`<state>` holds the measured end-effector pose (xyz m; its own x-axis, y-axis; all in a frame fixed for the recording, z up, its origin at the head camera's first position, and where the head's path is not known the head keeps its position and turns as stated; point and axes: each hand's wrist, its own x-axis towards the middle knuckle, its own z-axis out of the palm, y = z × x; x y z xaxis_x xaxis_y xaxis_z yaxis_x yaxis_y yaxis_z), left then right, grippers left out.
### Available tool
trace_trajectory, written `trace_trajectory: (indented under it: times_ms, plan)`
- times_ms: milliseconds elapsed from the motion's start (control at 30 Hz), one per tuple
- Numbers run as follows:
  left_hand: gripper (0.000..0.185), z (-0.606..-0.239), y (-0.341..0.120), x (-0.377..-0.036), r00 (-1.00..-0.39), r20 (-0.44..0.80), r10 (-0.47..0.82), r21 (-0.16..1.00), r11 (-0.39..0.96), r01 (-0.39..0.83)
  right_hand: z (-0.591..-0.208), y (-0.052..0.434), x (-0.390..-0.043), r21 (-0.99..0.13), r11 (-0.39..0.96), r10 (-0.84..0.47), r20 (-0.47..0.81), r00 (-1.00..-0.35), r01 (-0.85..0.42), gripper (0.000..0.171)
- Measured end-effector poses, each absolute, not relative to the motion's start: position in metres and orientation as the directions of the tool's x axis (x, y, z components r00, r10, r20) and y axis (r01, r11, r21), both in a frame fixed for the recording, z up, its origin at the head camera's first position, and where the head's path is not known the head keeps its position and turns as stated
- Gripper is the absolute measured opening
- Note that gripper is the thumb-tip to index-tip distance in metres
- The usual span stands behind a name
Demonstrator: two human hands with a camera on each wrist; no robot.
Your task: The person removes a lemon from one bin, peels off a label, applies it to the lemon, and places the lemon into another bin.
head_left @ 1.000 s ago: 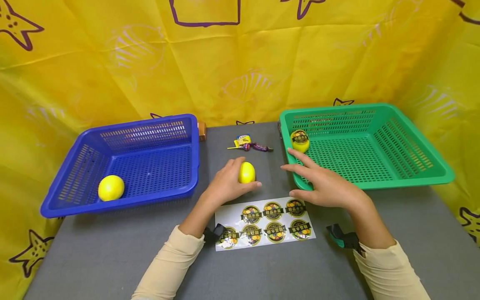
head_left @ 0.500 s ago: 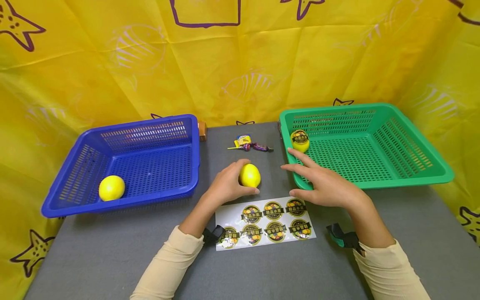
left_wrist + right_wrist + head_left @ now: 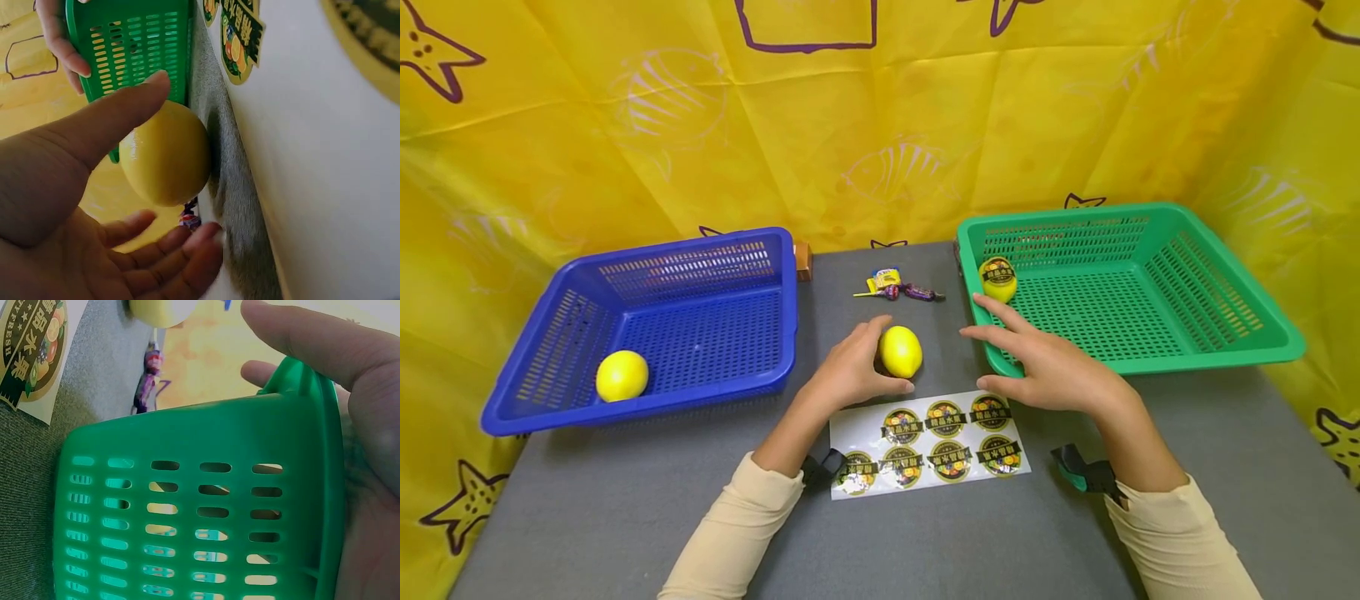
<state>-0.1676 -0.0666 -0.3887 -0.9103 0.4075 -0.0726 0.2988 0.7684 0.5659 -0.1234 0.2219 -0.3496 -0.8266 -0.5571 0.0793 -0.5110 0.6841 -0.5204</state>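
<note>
A yellow lemon (image 3: pixel 901 352) sits on the grey table, just beyond the sticker sheet (image 3: pixel 868 417). My left hand (image 3: pixel 850 371) is beside it on the left, thumb and fingers spread. The left wrist view shows the thumb in front of the lemon (image 3: pixel 167 156) and the fingers apart from it. My right hand (image 3: pixel 1052 367) is stretched out over the near left corner of the green basket (image 3: pixel 1232 362), with nothing in its grasp. Whether it touches the rim, I cannot tell. Inside that basket lies a lemon with a round sticker (image 3: pixel 998 279).
At the left stands a blue basket (image 3: pixel 700 392) holding another lemon (image 3: pixel 622 376). Wrapped sweets (image 3: pixel 887 283) and a lollipop lie at the back middle. A small brown box (image 3: pixel 802 262) is behind the blue basket's right end. Yellow cloth (image 3: pixel 880 125) hangs behind.
The lemon by my left hand has shifted slightly right and toward me and turned, so more of it shows clear of the fingers. My right hand has hardly moved.
</note>
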Motion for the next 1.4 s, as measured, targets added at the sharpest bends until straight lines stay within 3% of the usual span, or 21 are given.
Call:
trace_trajectory:
  times_ms: [167, 300, 500, 700, 800, 1067, 1267, 1400]
  plan:
    - [0.064, -0.385, -0.073, -0.151, -0.919, -0.136, 0.369, 0.479, 0.837, 0.265, -0.35, 0.221, -0.124, -0.521, 0.687, -0.557, 0.069, -0.828, -0.506, 0.058]
    - [0.044, -0.386, -0.072, -0.135, -0.875, -0.178, 0.451, 0.434, 0.834, 0.342, -0.348, 0.221, -0.123, -0.515, 0.69, -0.558, 0.068, -0.827, -0.508, 0.06]
    - [0.042, -0.393, -0.066, -0.124, -0.846, -0.155, 0.511, 0.431, 0.805, 0.407, -0.343, 0.212, -0.117, -0.462, 0.688, -0.555, 0.163, -0.816, -0.56, 0.056]
    - [0.04, -0.394, -0.065, -0.124, -0.84, -0.154, 0.521, 0.463, 0.789, 0.404, -0.337, 0.187, -0.101, -0.404, 0.602, -0.627, 0.296, -0.721, -0.689, 0.046]
    - [0.039, -0.394, -0.066, -0.124, -0.835, -0.152, 0.528, 0.472, 0.781, 0.409, -0.341, 0.172, -0.094, -0.383, 0.604, -0.667, 0.235, -0.706, -0.699, 0.042]
    - [0.036, -0.398, -0.067, -0.124, -0.822, -0.157, 0.547, 0.524, 0.752, 0.4, -0.371, 0.147, -0.089, -0.217, 0.802, -0.589, -0.135, -0.797, -0.556, 0.054]
    - [0.033, -0.399, -0.069, -0.127, -0.804, -0.132, 0.58, 0.542, 0.721, 0.432, -0.375, 0.141, -0.089, -0.2, 0.846, -0.53, -0.221, -0.819, -0.494, 0.063]
    - [0.023, -0.396, -0.072, -0.131, -0.78, -0.133, 0.611, 0.615, 0.668, 0.419, -0.374, 0.14, -0.089, -0.191, 0.857, -0.514, -0.243, -0.823, -0.479, 0.065]
